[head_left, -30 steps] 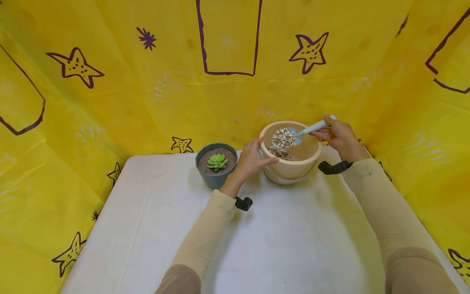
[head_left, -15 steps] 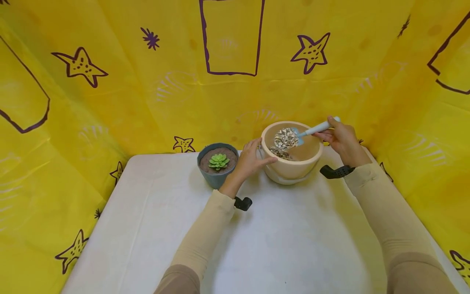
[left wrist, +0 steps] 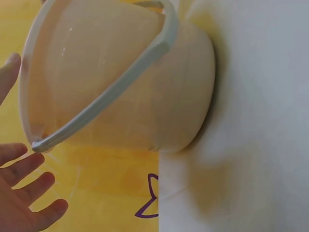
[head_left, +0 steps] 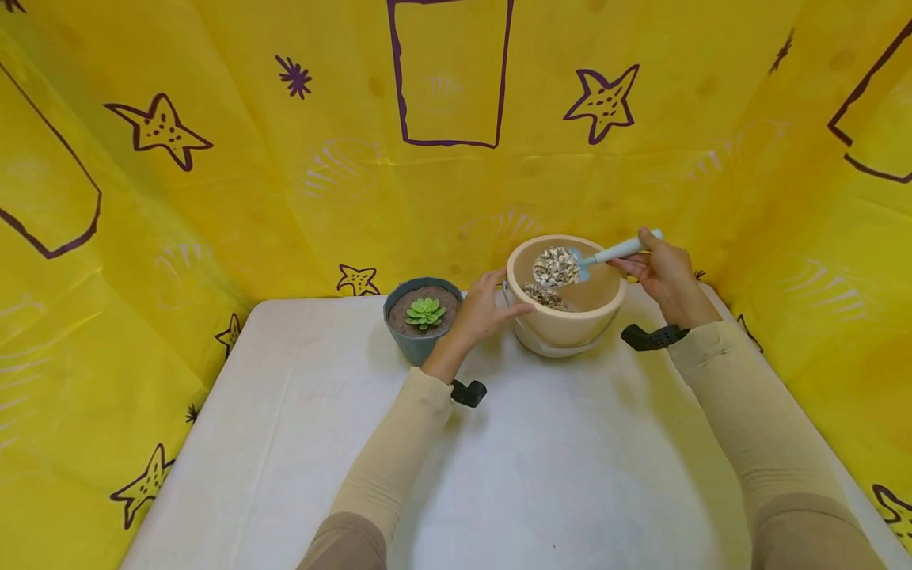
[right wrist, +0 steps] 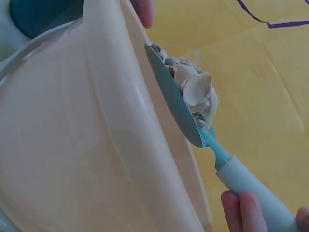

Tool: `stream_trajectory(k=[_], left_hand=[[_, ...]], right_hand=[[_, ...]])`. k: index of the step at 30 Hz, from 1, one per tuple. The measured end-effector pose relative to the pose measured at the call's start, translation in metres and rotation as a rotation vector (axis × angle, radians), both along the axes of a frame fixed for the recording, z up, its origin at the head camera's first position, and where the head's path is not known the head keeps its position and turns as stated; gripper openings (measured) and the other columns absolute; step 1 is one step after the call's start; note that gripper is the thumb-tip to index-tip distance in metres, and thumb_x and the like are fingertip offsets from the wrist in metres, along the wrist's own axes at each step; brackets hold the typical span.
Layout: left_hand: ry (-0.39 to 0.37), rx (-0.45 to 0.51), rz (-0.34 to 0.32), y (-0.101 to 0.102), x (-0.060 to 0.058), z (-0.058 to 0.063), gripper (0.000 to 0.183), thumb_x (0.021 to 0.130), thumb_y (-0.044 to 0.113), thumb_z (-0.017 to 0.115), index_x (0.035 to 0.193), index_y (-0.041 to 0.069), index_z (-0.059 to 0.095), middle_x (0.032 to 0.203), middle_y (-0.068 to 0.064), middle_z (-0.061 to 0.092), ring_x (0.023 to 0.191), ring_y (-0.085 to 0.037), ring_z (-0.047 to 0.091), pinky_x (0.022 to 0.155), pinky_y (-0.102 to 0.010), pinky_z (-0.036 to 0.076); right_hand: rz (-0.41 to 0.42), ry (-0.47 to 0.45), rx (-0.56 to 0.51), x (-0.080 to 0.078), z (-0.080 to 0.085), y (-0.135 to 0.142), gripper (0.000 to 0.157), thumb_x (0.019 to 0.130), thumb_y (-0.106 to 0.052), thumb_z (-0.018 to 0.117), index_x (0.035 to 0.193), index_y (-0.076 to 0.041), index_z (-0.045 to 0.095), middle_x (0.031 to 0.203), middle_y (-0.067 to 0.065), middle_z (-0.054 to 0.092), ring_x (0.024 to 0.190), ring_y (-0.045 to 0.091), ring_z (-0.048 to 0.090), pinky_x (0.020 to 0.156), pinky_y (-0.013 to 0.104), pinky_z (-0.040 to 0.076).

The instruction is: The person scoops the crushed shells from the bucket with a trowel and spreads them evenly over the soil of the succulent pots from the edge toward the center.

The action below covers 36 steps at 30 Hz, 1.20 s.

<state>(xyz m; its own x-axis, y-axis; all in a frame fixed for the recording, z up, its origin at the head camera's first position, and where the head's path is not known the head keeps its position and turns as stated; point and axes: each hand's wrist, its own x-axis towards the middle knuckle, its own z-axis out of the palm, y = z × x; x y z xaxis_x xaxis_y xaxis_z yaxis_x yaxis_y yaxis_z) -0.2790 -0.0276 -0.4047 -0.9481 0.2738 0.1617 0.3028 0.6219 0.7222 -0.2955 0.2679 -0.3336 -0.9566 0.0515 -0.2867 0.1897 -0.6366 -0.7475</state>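
Right hand is holding a loaded blue hand trowel (head_left: 616,250) over a peach bucket (head_left: 559,328); left hand is staying open beside the rim.
Right hand (head_left: 668,273) is pinching the trowel's pale grip; the blade is carrying heaped seashells (head_left: 556,267), one big white shell showing on top, with loose shell bits (head_left: 543,296) lying inside the bucket below. Left hand (head_left: 479,315) is spreading its fingers by the bucket's left side, thumb near the rim, can't tell if touching. Bucket is standing upright at the bench's (head_left: 570,443) far edge, bail (left wrist: 106,96) hanging down its outer wall. Gray-blue pot (head_left: 416,346) with green succulent (head_left: 424,313) is sitting left of the bucket; yellow starfish-print cloth (head_left: 456,190) is hanging behind.
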Motion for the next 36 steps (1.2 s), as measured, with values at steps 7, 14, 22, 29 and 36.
stream_trajectory(k=[7,14,22,29,36], left_hand=[[-0.026,0.003,-0.002,-0.006,-0.001,0.006,0.090,0.082,0.051,0.073,0.151,0.009,0.035,0.153,-0.010,0.041,0.143,-0.032,0.035,0.114,-0.054,0.034],[0.008,-0.017,0.007,-0.010,0.000,0.007,0.088,0.081,0.051,0.074,0.150,0.009,0.037,0.153,-0.012,0.040,0.143,-0.032,0.035,0.114,-0.053,0.034],[0.023,0.012,0.011,-0.019,0.003,0.012,0.087,0.081,0.050,0.075,0.149,0.011,0.039,0.154,-0.011,0.039,0.143,-0.032,0.035,0.114,-0.054,0.033],[0.031,0.012,0.003,-0.029,0.006,0.017,0.087,0.082,0.051,0.073,0.150,0.012,0.037,0.156,-0.012,0.035,0.145,-0.032,0.031,0.115,-0.055,0.031],[0.039,-0.004,0.006,-0.042,0.011,0.024,0.087,0.083,0.053,0.072,0.151,0.013,0.035,0.157,-0.012,0.034,0.146,-0.031,0.029,0.115,-0.056,0.030]], right_hand=[[-0.017,0.025,-0.018,0.003,0.004,-0.003,0.025,0.093,-0.017,0.061,0.111,-0.007,0.046,0.083,0.017,0.063,0.074,0.031,0.073,0.076,0.039,0.059],[-0.020,0.037,-0.014,0.004,0.005,-0.005,0.028,0.093,-0.017,0.061,0.113,-0.005,0.046,0.080,0.017,0.065,0.074,0.031,0.074,0.074,0.039,0.060],[-0.007,0.063,-0.018,0.006,0.010,-0.009,0.030,0.092,-0.017,0.062,0.113,-0.006,0.044,0.081,0.017,0.065,0.077,0.031,0.074,0.076,0.040,0.059],[0.001,0.083,0.004,0.009,0.015,-0.013,0.028,0.092,-0.018,0.062,0.110,-0.005,0.045,0.083,0.016,0.065,0.077,0.030,0.074,0.075,0.040,0.059],[-0.010,0.081,0.052,0.009,0.020,-0.022,0.029,0.092,-0.021,0.063,0.111,-0.005,0.046,0.083,0.015,0.066,0.078,0.028,0.074,0.074,0.038,0.060]])
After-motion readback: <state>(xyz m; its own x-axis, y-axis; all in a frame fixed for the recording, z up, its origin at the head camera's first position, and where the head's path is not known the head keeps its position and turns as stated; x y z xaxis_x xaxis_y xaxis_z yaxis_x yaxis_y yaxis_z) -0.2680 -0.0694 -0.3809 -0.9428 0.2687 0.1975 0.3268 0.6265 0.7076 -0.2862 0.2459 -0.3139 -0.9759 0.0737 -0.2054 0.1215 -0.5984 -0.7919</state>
